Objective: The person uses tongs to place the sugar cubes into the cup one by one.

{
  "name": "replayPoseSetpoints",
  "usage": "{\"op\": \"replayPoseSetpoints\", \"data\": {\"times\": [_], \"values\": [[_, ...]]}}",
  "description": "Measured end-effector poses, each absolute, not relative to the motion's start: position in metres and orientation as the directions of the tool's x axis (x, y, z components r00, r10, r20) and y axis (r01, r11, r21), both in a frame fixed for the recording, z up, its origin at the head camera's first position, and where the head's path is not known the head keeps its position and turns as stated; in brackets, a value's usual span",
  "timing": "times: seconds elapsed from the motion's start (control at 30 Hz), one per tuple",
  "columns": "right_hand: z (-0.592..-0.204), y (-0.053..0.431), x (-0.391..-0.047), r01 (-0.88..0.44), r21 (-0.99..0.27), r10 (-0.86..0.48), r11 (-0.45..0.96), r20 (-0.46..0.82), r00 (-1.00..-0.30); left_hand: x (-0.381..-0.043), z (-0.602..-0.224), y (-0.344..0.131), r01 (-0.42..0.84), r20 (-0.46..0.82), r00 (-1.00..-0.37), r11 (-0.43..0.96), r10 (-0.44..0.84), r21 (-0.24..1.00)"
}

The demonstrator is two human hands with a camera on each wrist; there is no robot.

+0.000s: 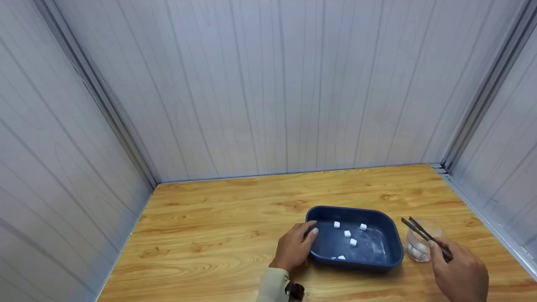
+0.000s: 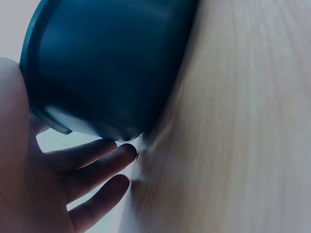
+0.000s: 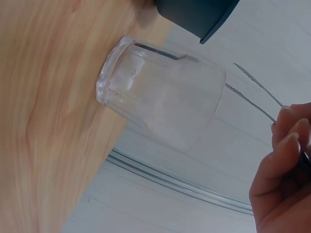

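Note:
The left hand (image 1: 293,247) holds a dark blue rectangular tray (image 1: 396,241) at its left rim, with the thumb over the edge; the left wrist view shows several fingers (image 2: 97,167) below the outer wall. Several small white cubes (image 1: 353,242) lie spread on the tray's floor, one partly hidden by the near wall. In the right hand (image 1: 459,268) are metal tweezers (image 1: 419,230), pinched between thumb and fingers, the serrated tips apart with nothing between them. They overlap the mouth of a clear glass (image 3: 165,102) upright beside the tray. Something whitish shows near the glass's bottom.
The wooden table (image 1: 201,222) carries the tray and glass near its right front. Pale panel walls (image 1: 260,92) enclose it at the back and both sides. A dark watch (image 1: 295,290) is on the left wrist below a light sleeve (image 1: 272,285).

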State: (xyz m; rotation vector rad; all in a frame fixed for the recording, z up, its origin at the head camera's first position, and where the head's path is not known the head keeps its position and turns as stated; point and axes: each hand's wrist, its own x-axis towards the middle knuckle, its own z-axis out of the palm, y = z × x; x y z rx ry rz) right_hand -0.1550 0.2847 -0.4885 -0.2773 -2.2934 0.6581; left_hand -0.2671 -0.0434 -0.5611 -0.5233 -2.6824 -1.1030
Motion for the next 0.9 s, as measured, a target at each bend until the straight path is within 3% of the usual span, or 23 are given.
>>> {"op": "replayPoseSetpoints", "data": {"times": [0.9], "values": [[-0.499, 0.257, -0.166, -0.115, -0.478, 0.256, 0.871, 0.640, -0.724, -0.269, -0.560, -0.042, 0.363, 0.279, -0.931, 0.672, 0.235, 0.645]]}}
